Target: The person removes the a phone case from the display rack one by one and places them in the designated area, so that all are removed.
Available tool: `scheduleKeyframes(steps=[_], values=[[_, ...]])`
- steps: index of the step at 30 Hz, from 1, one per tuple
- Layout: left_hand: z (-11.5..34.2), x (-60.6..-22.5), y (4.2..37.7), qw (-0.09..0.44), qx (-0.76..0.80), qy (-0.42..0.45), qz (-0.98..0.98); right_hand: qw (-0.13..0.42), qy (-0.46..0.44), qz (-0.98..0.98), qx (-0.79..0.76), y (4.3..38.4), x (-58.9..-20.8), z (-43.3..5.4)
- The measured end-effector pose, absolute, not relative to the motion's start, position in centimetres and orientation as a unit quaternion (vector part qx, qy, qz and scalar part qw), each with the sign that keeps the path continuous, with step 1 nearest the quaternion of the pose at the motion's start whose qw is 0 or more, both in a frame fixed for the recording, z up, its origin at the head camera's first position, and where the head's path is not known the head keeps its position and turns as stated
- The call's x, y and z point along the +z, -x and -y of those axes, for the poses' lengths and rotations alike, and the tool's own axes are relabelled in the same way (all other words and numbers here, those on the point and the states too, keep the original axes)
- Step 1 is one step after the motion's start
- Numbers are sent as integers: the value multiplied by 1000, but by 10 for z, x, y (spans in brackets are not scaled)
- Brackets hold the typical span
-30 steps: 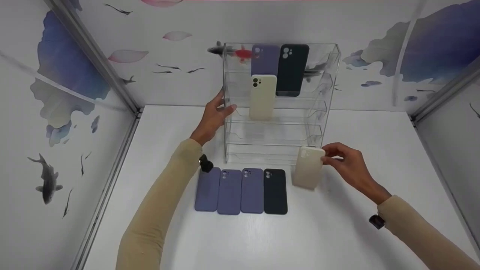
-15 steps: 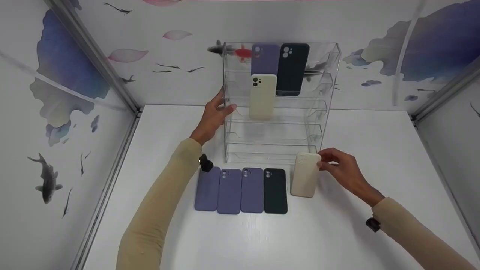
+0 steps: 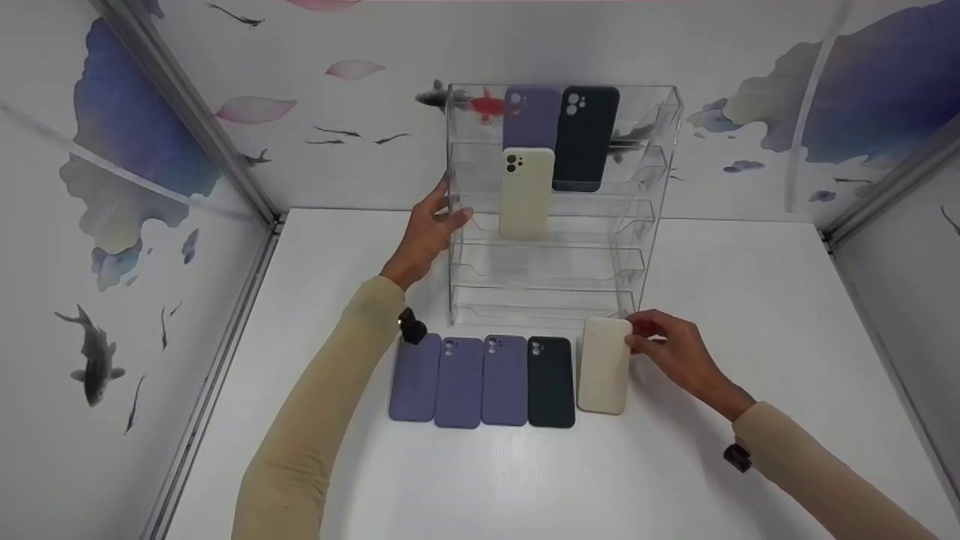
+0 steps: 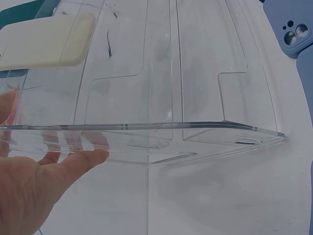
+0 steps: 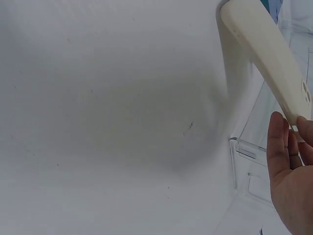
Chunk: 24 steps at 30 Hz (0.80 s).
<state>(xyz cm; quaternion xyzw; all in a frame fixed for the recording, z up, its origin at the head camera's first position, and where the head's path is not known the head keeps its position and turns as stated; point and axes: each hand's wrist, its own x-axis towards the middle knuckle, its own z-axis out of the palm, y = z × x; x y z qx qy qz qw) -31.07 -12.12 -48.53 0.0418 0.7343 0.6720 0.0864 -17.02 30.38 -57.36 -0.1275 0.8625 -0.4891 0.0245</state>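
In the head view, my right hand (image 3: 675, 352) pinches a cream phone case (image 3: 604, 367) by its upper right edge. The right wrist view has this case (image 5: 269, 54) tilted, its far end low over the table. My left hand (image 3: 424, 240) holds the left side panel of a clear acrylic display rack (image 3: 555, 264); some fingers are hidden. On the rack's tiers lean a purple case (image 3: 531, 120), a dark green case (image 3: 585, 142) and, lower, another cream case (image 3: 525, 199). Left of the held case, a dark green case (image 3: 551, 382) ends a row on the table.
Purple phone cases (image 3: 459, 382) lie side by side in that row, before the rack. The leftmost purple case (image 3: 415, 382) is partly covered by my left wrist camera (image 3: 412, 328). Printed walls (image 3: 360, 30) enclose the white table (image 3: 487, 487) behind and at both sides.
My right hand has brought the cream case toward me and slightly left, lower in the view, beside the dark green one. The left hand and the rack have stayed in place.
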Motion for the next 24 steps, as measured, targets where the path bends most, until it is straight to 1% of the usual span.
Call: scheduleKeyframes(steps=[18, 24], values=[[121, -486, 310, 88, 664, -33, -742, 54, 104, -883, -454, 161, -594, -298], [121, -485, 310, 88, 662, -35, -744, 76, 90, -889, -443, 160, -598, -294]])
